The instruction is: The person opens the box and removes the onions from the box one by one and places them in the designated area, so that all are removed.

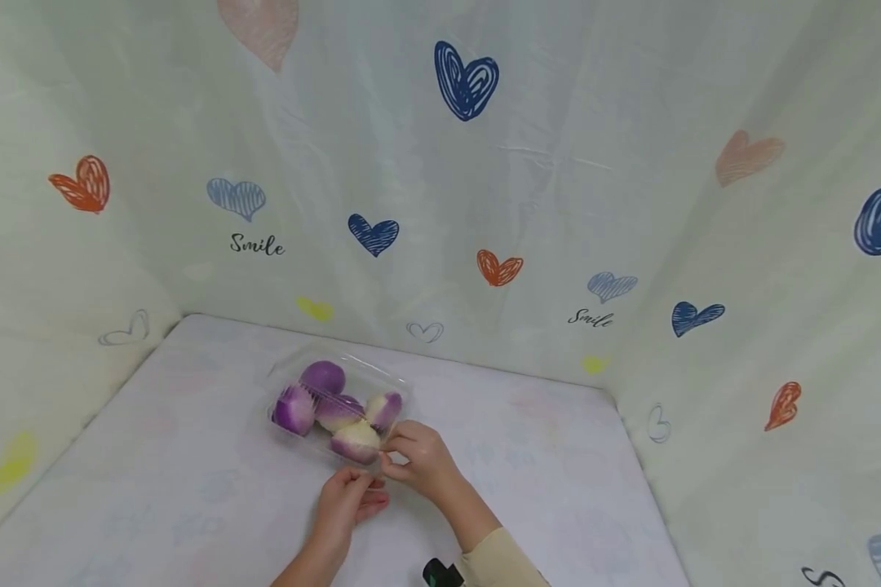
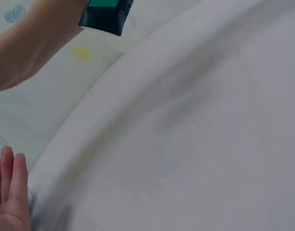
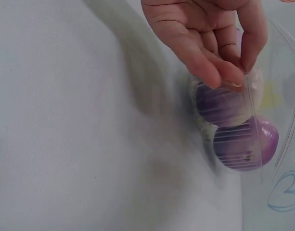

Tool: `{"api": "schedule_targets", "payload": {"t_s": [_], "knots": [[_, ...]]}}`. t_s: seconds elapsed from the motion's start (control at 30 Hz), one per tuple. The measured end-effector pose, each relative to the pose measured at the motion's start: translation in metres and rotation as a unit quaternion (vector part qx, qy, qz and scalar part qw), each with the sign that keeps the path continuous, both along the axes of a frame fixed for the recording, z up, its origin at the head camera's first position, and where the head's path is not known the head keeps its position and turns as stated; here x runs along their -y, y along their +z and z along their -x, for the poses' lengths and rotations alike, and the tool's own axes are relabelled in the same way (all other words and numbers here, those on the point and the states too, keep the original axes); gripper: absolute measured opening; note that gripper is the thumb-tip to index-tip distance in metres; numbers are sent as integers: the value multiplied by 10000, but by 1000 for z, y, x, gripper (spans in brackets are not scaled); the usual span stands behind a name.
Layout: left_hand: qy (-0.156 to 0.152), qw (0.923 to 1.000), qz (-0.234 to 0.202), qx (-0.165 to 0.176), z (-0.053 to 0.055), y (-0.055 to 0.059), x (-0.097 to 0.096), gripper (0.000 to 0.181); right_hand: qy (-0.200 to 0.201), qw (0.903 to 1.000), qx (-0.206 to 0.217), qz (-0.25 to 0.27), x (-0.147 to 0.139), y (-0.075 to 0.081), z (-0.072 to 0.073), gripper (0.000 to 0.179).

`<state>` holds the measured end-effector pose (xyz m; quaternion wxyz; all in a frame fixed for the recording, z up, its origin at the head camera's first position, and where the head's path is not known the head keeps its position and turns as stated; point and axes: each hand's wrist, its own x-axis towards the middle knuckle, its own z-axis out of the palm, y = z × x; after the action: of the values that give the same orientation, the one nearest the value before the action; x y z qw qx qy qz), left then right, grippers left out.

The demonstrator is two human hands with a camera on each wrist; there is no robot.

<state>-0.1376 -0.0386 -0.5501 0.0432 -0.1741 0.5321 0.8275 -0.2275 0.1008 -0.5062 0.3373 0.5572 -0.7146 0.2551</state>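
Right grip [image 1: 420, 461] pinching the near edge of the clear box [image 1: 373, 377]; left grip [image 1: 347, 504] alongside, its hold unclear. Beyond both, five bulbs [image 1: 339, 413] behind ribbed plastic [image 3: 234, 145]; beneath, tabletop [image 1: 558, 465]; farther beyond, heart-printed curtain [image 1: 551, 204].

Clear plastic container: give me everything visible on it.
The clear plastic container is a see-through box, seemingly thin plastic, with ribbed walls. It sits angled on the white table, holding five purple-and-white vegetables. The right hand pinches its edge at the near right corner; the left hand is beside that corner, contact unclear. Whether a lid is fully closed can't be told.
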Motion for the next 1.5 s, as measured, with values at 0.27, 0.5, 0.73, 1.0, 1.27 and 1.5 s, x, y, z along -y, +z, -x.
{"api": "schedule_targets", "payload": {"t_s": [0.27,0.5,0.73,1.0,1.27,1.5], "knots": [[-87,9979,642,61,-5,-6,15,27,-141,9994,-60,308,-11,3,1,15],[647,9919,1096,26,-6,-3,50,57,-217,9964,223,785,-15,-2,-2,20],[1153,9833,1403,71,-2,6,83,69,-437,9921,572,1030,-15,-6,-7,6],[475,9696,2396,-171,6,10,124,89,-862,9820,900,1416,-11,-12,-20,24],[-331,9603,2665,-759,19,1,149,101,-1095,9676,1344,1837,-4,-19,-32,32],[-480,9575,2553,-1256,24,-9,149,100,-989,9612,1531,2071,4,7,-48,41]]}}
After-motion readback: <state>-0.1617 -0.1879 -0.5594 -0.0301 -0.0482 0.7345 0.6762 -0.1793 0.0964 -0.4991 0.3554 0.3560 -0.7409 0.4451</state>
